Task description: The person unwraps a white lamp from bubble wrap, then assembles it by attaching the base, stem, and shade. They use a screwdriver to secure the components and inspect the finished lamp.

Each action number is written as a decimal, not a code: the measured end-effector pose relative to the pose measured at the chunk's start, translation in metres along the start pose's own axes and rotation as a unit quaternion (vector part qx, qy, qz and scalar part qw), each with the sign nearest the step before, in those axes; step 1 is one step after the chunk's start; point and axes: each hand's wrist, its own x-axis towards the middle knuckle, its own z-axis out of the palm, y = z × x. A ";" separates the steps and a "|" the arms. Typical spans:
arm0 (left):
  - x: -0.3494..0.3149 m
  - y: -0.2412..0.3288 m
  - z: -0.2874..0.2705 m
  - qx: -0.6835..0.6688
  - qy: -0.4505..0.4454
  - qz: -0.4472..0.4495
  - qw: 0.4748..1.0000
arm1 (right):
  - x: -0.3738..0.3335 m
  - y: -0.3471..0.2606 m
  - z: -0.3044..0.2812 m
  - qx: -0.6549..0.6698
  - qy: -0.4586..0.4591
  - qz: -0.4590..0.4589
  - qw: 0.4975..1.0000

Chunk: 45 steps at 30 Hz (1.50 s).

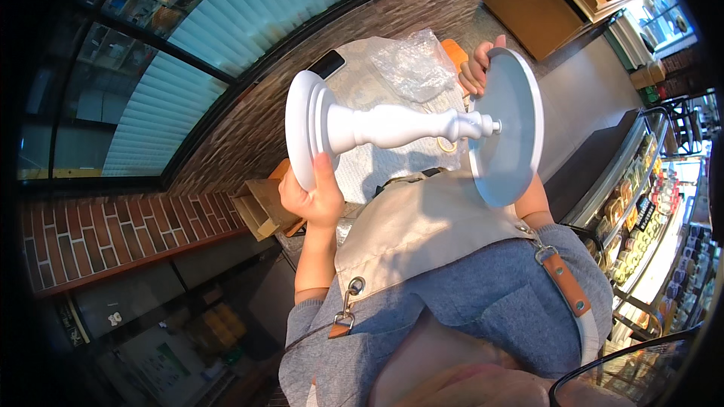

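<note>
A white turned stem (403, 126) lies sideways in front of my apron, with a round stepped base (303, 117) at its left end. My left hand (313, 200) is closed on the rim of that base, thumb on the near side. At the right stands a round disc plate (516, 151), pale grey on the face toward the stem. My right hand (478, 68) grips the plate's far rim, fingers curled over the edge. The stem's narrow tip meets the middle of the plate; whether it is fastened there I cannot tell.
Behind the stem is a table with a pale cloth (362, 173), holding a dark phone (327, 65) and crumpled clear plastic wrap (415, 64). An open cardboard box (264, 207) sits at the left. A wooden counter (528, 4) and stocked display shelves (641, 215) stand to the right.
</note>
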 end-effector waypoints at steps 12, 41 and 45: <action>0.024 0.081 0.041 0.038 -0.247 0.469 0.847 | -0.011 0.024 -0.010 0.103 0.022 -0.100 0.989; 0.030 -0.051 0.036 -0.271 0.042 -0.291 0.917 | 0.000 -0.014 0.045 -0.279 0.254 0.066 0.924; 0.021 -0.039 0.047 -0.218 0.070 -0.267 0.936 | 0.016 -0.010 0.047 -0.182 0.363 0.136 0.904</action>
